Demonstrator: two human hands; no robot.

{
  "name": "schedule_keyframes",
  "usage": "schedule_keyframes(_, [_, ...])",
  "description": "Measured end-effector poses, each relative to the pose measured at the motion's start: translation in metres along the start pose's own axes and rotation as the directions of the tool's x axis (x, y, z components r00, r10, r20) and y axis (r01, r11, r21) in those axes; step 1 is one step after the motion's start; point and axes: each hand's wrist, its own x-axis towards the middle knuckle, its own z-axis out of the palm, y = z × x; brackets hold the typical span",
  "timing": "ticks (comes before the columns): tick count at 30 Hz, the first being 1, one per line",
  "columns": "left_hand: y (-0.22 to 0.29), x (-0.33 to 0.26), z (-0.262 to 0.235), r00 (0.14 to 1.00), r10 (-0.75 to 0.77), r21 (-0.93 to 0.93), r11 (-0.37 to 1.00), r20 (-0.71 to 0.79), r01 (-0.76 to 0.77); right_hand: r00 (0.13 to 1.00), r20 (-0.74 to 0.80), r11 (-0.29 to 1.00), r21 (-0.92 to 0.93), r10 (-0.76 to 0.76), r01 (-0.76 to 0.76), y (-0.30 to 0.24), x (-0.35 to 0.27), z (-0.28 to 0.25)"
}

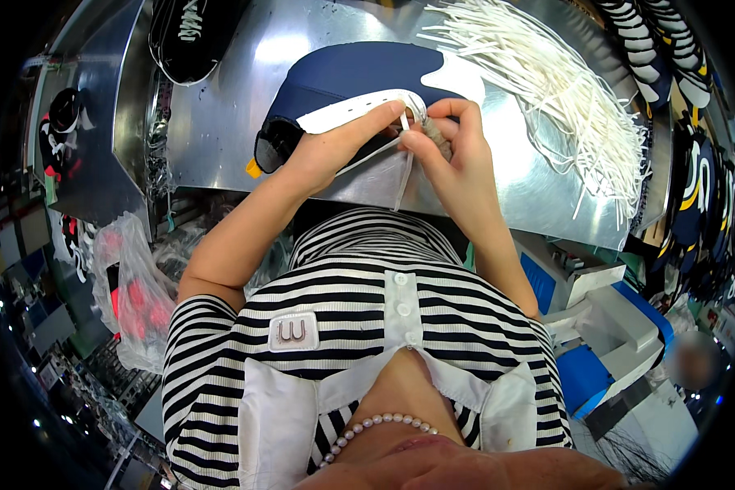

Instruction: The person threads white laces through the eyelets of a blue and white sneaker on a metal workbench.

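Pearl necklace (376, 420), bottom centre. Upper centre: left hand (328, 153) clamped on navy shoe (367, 69); right hand (463, 159) apparently pinching white lace (404, 121) from here.

Upper centre of frame: left hand (335, 147) grips navy shoe upper (355, 72), right hand (464, 159) pinches white lace (404, 121); loose laces (559, 106) heaped upper right.

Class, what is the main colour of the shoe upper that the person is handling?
The shoe upper is mainly navy blue, seen best in the head view.
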Motion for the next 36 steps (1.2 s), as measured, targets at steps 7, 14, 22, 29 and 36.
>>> schedule_keyframes(7, [-0.001, -0.005, 0.003, 1.0, -0.023, 0.084, 0.996, -0.019, 0.024, 0.999, 0.024, 0.999, -0.021, -0.026, 0.026, 0.002, -0.006, -0.011])
schedule_keyframes(14, [-0.003, -0.004, 0.004, 0.771, 0.594, 0.768, 0.375, 0.232, -0.52, 0.995, -0.027, 0.98, -0.173, -0.101, 0.095, 0.01, 0.003, -0.01])
schedule_keyframes(22, [0.0, -0.013, 0.003, 0.779, 0.476, 0.819, 0.186, 0.408, -0.543, 0.964, 0.0, 0.742, -0.639, -0.264, 0.203, 0.02, 0.015, 0.022])
schedule_keyframes(29, [-0.021, -0.006, -0.017, 0.998, -0.011, 0.243, 0.97, 0.068, -0.006, 0.998, -0.003, 0.826, -0.562, -0.065, 0.052, -0.003, 0.015, -0.014])
schedule_keyframes(36, [-0.004, 0.023, -0.026, 0.997, -0.046, 0.345, 0.936, -0.063, 0.065, 0.982, -0.074, 0.969, 0.194, 0.171, -0.154, 0.026, 0.035, -0.037])
